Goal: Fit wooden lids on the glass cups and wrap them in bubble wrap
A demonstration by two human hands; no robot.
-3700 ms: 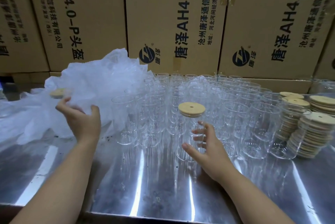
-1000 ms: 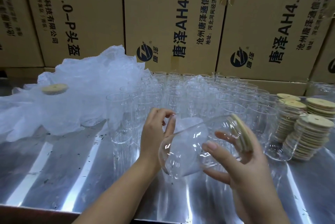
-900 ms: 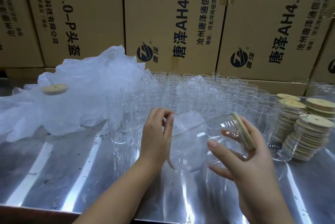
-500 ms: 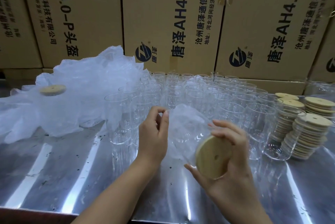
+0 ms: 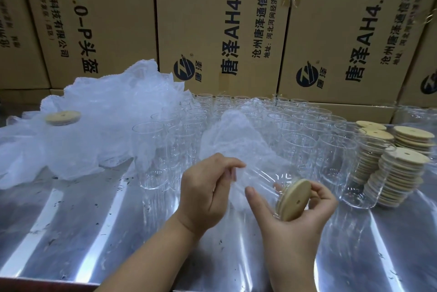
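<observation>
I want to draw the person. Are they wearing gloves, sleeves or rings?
No. The left hand and right hand are bare, with no gloves and no rings that show. Both forearms are uncovered all the way to the picture's edge, so no sleeves, watch or bracelet are in view. The nails are short and plain.

You hold a clear glass cup [image 5: 262, 187] on its side, its round wooden lid [image 5: 294, 199] with a small hole fitted and facing four o'clock, a translucent bubble wrap sheet [image 5: 236, 140] draped over its base end toward eleven o'clock.
</observation>
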